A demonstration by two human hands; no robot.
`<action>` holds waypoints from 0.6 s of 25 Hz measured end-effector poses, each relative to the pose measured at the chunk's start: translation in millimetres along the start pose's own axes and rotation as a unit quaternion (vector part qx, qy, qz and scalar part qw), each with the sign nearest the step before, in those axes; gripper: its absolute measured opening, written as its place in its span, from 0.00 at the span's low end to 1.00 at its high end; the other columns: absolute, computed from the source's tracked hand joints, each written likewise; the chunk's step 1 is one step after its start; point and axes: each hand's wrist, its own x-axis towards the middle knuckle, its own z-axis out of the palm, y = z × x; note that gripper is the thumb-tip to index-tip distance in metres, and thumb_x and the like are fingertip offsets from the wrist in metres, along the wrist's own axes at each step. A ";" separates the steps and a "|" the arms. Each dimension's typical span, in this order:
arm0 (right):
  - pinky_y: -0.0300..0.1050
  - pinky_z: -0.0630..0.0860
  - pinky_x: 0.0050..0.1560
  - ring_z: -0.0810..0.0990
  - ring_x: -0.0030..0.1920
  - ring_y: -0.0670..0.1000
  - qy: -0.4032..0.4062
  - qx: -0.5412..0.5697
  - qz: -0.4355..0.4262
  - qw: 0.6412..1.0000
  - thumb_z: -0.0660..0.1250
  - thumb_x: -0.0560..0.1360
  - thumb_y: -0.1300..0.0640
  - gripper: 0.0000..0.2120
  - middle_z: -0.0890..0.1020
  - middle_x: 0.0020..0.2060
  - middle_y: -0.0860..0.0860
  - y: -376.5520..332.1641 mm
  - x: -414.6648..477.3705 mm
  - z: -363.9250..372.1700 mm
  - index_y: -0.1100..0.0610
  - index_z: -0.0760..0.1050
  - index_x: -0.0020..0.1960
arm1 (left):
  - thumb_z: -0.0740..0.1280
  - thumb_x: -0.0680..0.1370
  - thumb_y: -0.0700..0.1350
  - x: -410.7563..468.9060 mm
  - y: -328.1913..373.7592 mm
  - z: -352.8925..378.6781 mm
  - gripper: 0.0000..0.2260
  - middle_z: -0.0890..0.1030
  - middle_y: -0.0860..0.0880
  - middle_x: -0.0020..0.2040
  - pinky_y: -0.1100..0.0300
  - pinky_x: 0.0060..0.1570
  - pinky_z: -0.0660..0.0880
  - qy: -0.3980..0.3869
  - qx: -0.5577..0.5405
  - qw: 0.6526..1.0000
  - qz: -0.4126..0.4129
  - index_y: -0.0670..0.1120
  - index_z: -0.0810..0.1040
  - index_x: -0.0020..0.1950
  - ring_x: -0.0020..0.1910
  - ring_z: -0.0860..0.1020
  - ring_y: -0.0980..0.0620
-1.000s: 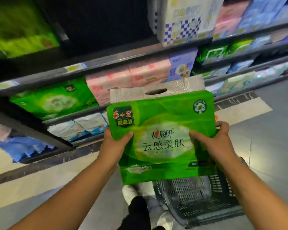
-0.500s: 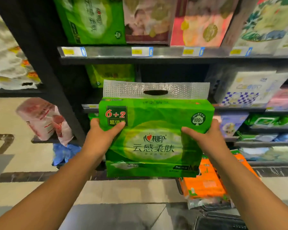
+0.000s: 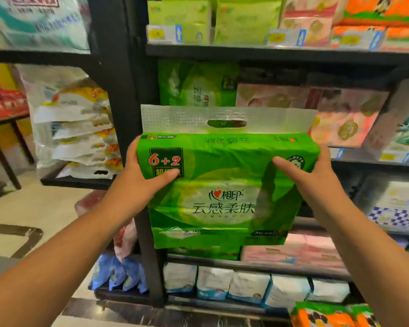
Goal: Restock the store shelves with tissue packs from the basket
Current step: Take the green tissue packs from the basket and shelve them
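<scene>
Standing at the far left of the frame, stacked white sacks (image 3: 76,128) fill a neighbouring rack, cut off from the tissue bays by a black upright post (image 3: 118,90). Just right of that post the left hand (image 3: 139,182) clamps the left end of the green tissue pack (image 3: 222,199), thumb pressed across the printed front and fingers wrapped out of sight behind it. The pack hangs in the air at the centre of the frame, face towards the person. Its long side runs left to right, and its clear handle flap (image 3: 227,119) stands up along the top edge. The right hand (image 3: 312,180) grips the opposite end the same way, thumb on the front. Each hand has one end, so neither is nearer than the other.

What counts now is what lies behind and above the pack. A matching green pack (image 3: 194,86) sits in the bay at upper centre, straight beyond the handle flap, with pink packs (image 3: 340,114) beside it to the right on the same shelf (image 3: 368,162). From here the target looks to be ahead and slightly up. I'd judge the pack needs lifting and pushing forward, kept level and wide-side-on, to seat in front of its twin. How much free depth that bay has is hidden by the pack itself. The basket is not in view.
</scene>
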 end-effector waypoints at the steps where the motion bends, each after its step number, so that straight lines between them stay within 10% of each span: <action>1: 0.57 0.78 0.56 0.81 0.53 0.49 0.002 0.007 -0.010 1.000 0.77 0.58 0.36 0.38 0.81 0.51 0.45 -11.8 6.7 7.5 0.44 0.65 0.63 | 0.75 0.58 0.65 7.0 5.9 -8.2 0.43 0.77 0.59 0.61 0.46 0.62 0.74 0.008 -0.003 1.000 0.014 0.64 0.59 0.68 0.59 0.78 0.57; 6: 0.53 0.78 0.56 0.79 0.54 0.48 0.027 0.011 -0.099 0.995 0.72 0.62 0.34 0.39 0.77 0.51 0.42 -57.1 41.4 33.0 0.49 0.62 0.65 | 0.75 0.68 0.54 41.5 37.6 -32.6 0.41 0.73 0.67 0.55 0.57 0.59 0.71 0.073 0.024 0.994 0.077 0.59 0.55 0.73 0.53 0.74 0.67; 15: 0.46 0.73 0.60 0.74 0.53 0.36 0.042 0.061 -0.240 0.968 0.70 0.66 0.39 0.37 0.73 0.53 0.35 -99.9 122.8 59.4 0.43 0.57 0.70 | 0.74 0.61 0.66 98.8 83.6 -42.6 0.45 0.71 0.72 0.51 0.59 0.61 0.70 0.224 0.083 0.959 0.156 0.69 0.50 0.70 0.57 0.75 0.57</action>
